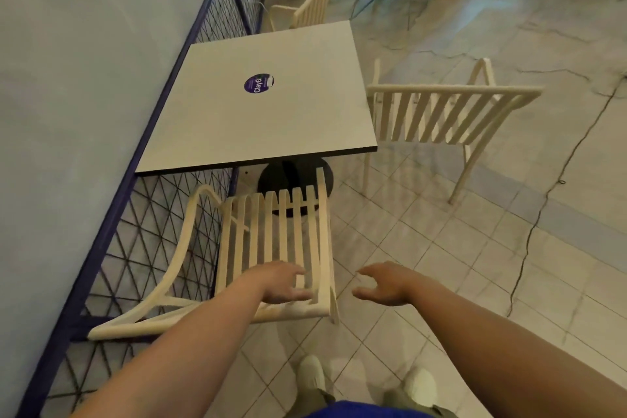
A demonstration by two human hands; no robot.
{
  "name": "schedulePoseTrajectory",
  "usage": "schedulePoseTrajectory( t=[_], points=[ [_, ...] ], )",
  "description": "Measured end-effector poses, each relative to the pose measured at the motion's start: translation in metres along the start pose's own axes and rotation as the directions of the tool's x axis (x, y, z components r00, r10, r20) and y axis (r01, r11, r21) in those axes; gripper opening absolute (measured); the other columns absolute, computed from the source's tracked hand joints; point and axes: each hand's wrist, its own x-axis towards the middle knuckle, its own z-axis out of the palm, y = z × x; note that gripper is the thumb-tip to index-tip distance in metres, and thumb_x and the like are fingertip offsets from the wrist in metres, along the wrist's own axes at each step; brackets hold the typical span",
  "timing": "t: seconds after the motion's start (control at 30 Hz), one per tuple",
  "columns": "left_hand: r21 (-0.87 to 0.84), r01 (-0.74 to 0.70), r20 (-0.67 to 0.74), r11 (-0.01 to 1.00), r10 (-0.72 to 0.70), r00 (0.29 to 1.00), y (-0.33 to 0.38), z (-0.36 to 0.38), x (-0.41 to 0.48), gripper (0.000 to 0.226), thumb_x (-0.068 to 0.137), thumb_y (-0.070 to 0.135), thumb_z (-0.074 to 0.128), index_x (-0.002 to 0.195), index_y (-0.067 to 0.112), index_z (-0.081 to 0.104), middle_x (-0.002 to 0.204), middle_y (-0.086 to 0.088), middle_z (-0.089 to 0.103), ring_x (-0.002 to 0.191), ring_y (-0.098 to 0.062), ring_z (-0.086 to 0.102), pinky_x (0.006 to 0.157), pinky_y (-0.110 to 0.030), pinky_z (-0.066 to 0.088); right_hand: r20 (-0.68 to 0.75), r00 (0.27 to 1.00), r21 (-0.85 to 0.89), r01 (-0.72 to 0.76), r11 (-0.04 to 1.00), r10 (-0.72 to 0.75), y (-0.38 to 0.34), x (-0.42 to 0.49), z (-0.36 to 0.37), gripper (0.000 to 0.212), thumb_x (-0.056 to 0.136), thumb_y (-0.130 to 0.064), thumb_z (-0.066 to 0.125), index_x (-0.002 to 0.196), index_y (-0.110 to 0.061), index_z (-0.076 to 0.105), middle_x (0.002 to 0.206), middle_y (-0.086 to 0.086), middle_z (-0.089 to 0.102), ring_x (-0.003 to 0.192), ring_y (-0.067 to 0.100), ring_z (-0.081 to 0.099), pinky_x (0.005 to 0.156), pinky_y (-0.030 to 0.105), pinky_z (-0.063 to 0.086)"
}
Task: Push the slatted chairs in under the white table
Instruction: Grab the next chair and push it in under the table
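The white square table (237, 125) stands against the left wall, a round purple sticker at its middle. A cream slatted chair (271, 241) sits at the table's near edge, its back toward me. My left hand (281, 282) hovers over the chair back's top right corner, fingers spread, holding nothing. My right hand (383, 285) is in the air just right of that chair, fingers curled apart, apart from it. A second slatted chair (441, 115) stands at the table's right side. A third slatted chair (312, 5) is at the far edge.
A purple wire-mesh fence (142, 224) runs along the wall on the left, close beside the near chair. The table's black round base (291, 176) is under it. Tiled floor stretches to the right, with a thin cable (529, 234) lying across it. My shoes (312, 373) are below.
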Motion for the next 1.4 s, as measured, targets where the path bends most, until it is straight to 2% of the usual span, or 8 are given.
schedulePoseTrajectory(
  t=[0.33, 0.67, 0.93, 1.17, 1.4],
  points=[
    [0.063, -0.076, 0.003, 0.995, 0.075, 0.997, 0.141, 0.009, 0.034, 0.08, 0.086, 0.071, 0.053, 0.152, 0.03, 0.035, 0.159, 0.001, 0.034, 0.145, -0.024, 0.033, 0.116, -0.045, 0.031, -0.01, 0.997, 0.052, -0.075, 0.996, 0.075, 0.114, -0.066, -0.001, 0.08, 0.091, -0.067, 0.046, 0.152, -0.017, 0.034, 0.158, 0.003, 0.035, 0.144, 0.023, 0.033, 0.116, 0.04, 0.028],
    [0.09, -0.21, 0.051, 0.974, 0.206, 0.977, 0.233, 0.008, 0.077, 0.08, 0.087, 0.07, 0.053, 0.153, 0.029, 0.033, 0.159, 0.002, 0.035, 0.143, -0.023, 0.036, 0.114, -0.042, 0.032, -0.021, 0.98, 0.119, -0.193, 0.974, 0.196, 0.197, -0.103, 0.001, 0.079, 0.09, -0.067, 0.048, 0.151, -0.018, 0.036, 0.155, 0.004, 0.038, 0.142, 0.024, 0.036, 0.115, 0.041, 0.03],
    [0.066, -0.271, 0.071, 0.96, 0.266, 0.961, 0.256, -0.021, 0.127, 0.081, 0.087, 0.069, 0.054, 0.153, 0.026, 0.034, 0.157, 0.0, 0.037, 0.142, -0.024, 0.036, 0.113, -0.044, 0.033, -0.008, 0.973, 0.137, -0.227, 0.964, 0.23, 0.23, -0.076, -0.03, 0.077, 0.092, -0.065, 0.047, 0.151, -0.016, 0.036, 0.156, 0.004, 0.038, 0.142, 0.024, 0.034, 0.116, 0.039, 0.028],
    [0.079, -0.282, 0.08, 0.956, 0.276, 0.958, 0.255, -0.085, 0.181, 0.079, 0.088, 0.068, 0.053, 0.153, 0.026, 0.035, 0.158, -0.001, 0.037, 0.141, -0.024, 0.038, 0.112, -0.041, 0.033, -0.028, 0.961, 0.19, -0.266, 0.945, 0.276, 0.248, -0.031, -0.085, 0.077, 0.092, -0.064, 0.048, 0.151, -0.018, 0.036, 0.155, 0.003, 0.04, 0.141, 0.023, 0.037, 0.115, 0.039, 0.03],
    [0.128, -0.272, 0.093, 0.954, 0.262, 0.961, 0.263, -0.136, 0.227, 0.083, 0.085, 0.074, 0.052, 0.151, 0.026, 0.037, 0.155, -0.002, 0.041, 0.139, -0.025, 0.041, 0.112, -0.044, 0.036, -0.044, 0.958, 0.207, -0.267, 0.941, 0.282, 0.271, 0.005, -0.139, 0.079, 0.09, -0.067, 0.047, 0.152, -0.019, 0.035, 0.154, 0.004, 0.04, 0.141, 0.024, 0.037, 0.114, 0.04, 0.03]
  ],
)
